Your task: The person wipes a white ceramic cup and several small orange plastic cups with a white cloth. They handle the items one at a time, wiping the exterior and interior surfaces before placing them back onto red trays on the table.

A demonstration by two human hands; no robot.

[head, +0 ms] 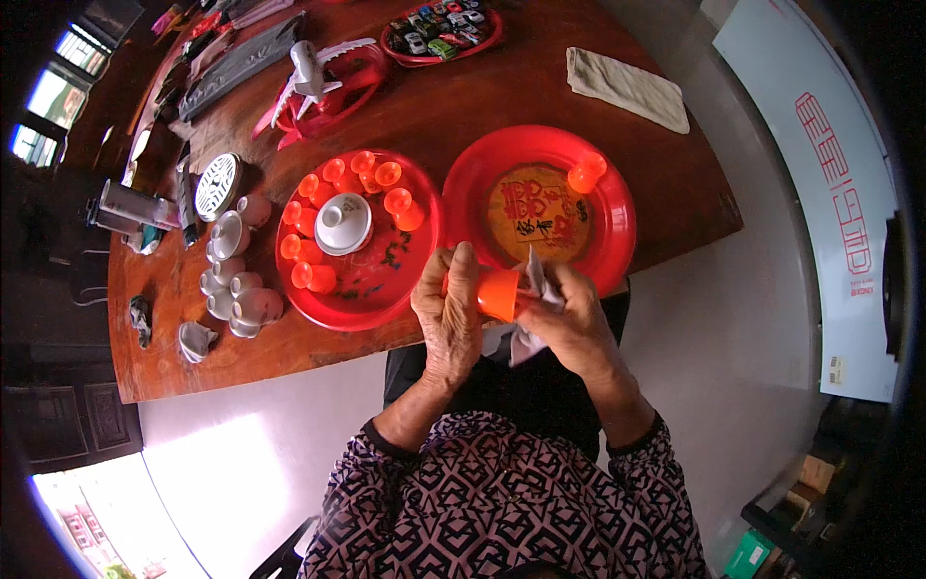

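Observation:
My left hand (452, 311) grips an orange-red plastic cup (498, 295) whose wide end points to the right. In my right hand (571, 318) is a pale crumpled cloth (532, 340), held close by the cup's rim. Behind my hands lies a round red plastic tray (470, 174) with a printed yellow centre and one small orange-red cup (587, 172) at its far right. To the left, a second red tray (362, 318) carries several orange-red footed cups (314, 277) around a white lidded bowl (343, 224).
White porcelain cups (257, 307) cluster left on the wooden table (405, 108), near a round slotted metal lid (218, 187). Farther back are a toy airplane (309, 72), a red basket of toy cars (443, 48) and a folded cloth (626, 88). A large pale box (803, 166) stands right.

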